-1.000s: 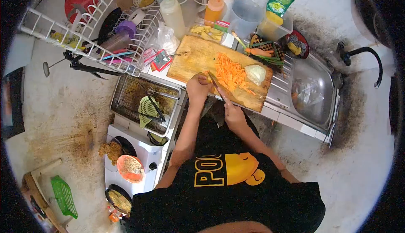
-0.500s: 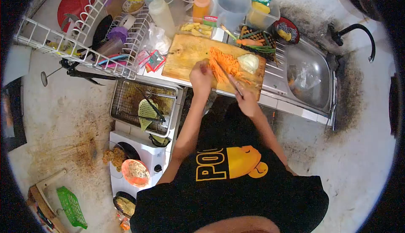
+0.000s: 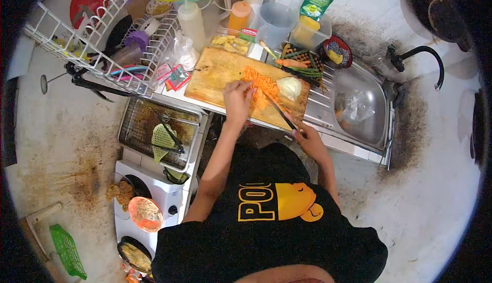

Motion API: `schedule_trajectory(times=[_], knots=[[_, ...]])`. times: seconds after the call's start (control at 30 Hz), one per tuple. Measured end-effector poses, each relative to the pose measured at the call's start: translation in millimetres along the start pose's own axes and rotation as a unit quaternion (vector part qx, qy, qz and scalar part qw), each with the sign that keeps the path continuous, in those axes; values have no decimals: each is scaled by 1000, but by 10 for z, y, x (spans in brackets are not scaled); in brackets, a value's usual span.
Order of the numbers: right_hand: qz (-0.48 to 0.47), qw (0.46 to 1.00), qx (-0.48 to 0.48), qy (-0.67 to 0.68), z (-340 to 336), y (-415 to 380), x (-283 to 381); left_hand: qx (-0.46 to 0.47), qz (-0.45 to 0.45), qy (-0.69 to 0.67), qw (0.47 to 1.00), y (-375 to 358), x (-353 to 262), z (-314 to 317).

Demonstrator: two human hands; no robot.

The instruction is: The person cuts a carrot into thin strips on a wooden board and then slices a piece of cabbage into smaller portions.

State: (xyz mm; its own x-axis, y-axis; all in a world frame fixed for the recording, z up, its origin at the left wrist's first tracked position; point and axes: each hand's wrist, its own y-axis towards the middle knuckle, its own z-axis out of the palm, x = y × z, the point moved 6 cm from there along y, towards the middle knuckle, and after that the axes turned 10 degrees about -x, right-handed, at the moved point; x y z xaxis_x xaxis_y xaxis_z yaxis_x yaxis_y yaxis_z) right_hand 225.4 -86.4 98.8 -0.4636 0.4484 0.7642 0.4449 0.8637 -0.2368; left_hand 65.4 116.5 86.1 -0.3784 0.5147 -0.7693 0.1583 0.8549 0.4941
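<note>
Now, compared with half a second ago, the right hand [image 3: 309,138] has drawn back off the wooden cutting board [image 3: 220,75] toward the body, taking the knife [image 3: 279,112] with it, so the blade points away from the knuckles and its tip reaches only the near edge of the shredded carrot [image 3: 260,85]. The left hand [image 3: 237,98] has stayed at the carrot heap, shifted slightly with the whole view. Right fingers are clenched around the knife handle, wrist bent, forearm angled in from the torso. Left fingers are curled loosely with their tips resting on the carrot strips, gripping nothing that can be made out; the arm runs straight out from the shoulder. Just beyond the left fingertips lies a pale cabbage wedge [image 3: 289,86], touching the carrot pile.
</note>
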Motion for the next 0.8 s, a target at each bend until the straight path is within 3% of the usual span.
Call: schedule_trajectory(times=[0.07, 0.13, 0.2, 0.27, 0.3, 0.47, 0.53, 0.6, 0.67, 0.73, 0.8], knots=[[-22, 996, -22, 78, -102, -62, 112, 15, -10, 14, 1000, 30, -24, -10], [-37, 997, -42, 62, -176, -56, 23, -14, 48, 83, 995, 28, -132, -37], [-54, 996, -57, 46, -255, -78, -56, 5, 13, 106, 994, 4, -197, 27], [12, 998, -57, 30, -320, -49, -214, 63, -34, 241, 968, 24, -292, 90], [-43, 991, -105, 65, -322, -7, -194, 56, -40, 242, 968, 22, -283, 124], [-15, 998, -18, 60, -453, 117, -265, 16, -96, 194, 976, -28, -151, 197], [-81, 994, 8, 72, -498, 203, -171, -35, -106, 201, 973, -50, -72, 219], [-63, 996, 50, 34, -563, 282, -159, -76, -165, 110, 977, -78, 58, 240], [-80, 990, 95, 70, -557, 355, -138, -120, -158, 107, 974, -109, 196, 240], [-96, 984, 131, 77, -443, 443, -231, -135, -262, -42, 955, -157, 273, 230], [-210, 964, 162, 24, -269, 464, -247, -124, -263, 13, 957, -112, 195, 186]])
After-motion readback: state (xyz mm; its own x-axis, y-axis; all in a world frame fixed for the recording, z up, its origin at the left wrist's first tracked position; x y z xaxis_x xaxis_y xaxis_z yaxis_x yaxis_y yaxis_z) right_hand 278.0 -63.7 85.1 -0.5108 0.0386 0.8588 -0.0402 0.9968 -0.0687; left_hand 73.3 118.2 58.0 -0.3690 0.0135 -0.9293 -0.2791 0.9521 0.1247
